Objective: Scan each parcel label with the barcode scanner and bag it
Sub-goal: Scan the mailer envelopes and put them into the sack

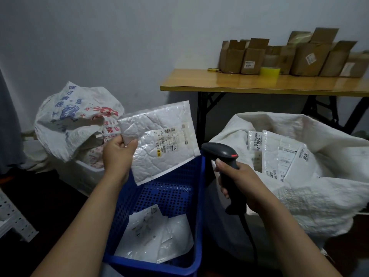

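Task part done, in my judgement: several labelled parcels (283, 156) lie in the sack (309, 198) at right of frame, and a few flat ones (155, 234) wait in the crate (196, 196) at bottom centre. My left hand (116, 154) pinches a mailer (159, 156) by its corner, mid-frame above the crate, label (169, 140) facing me. My right hand (239, 180) grips the scanner (225, 154), whose head is just right of the mailer, not touching. Mailer: white, crinkled, padded, rectangular. Scanner: dark hard plastic, pistol-shaped. Crate: blue, rigid, perforated. Sack: coarse white weave, slumped.
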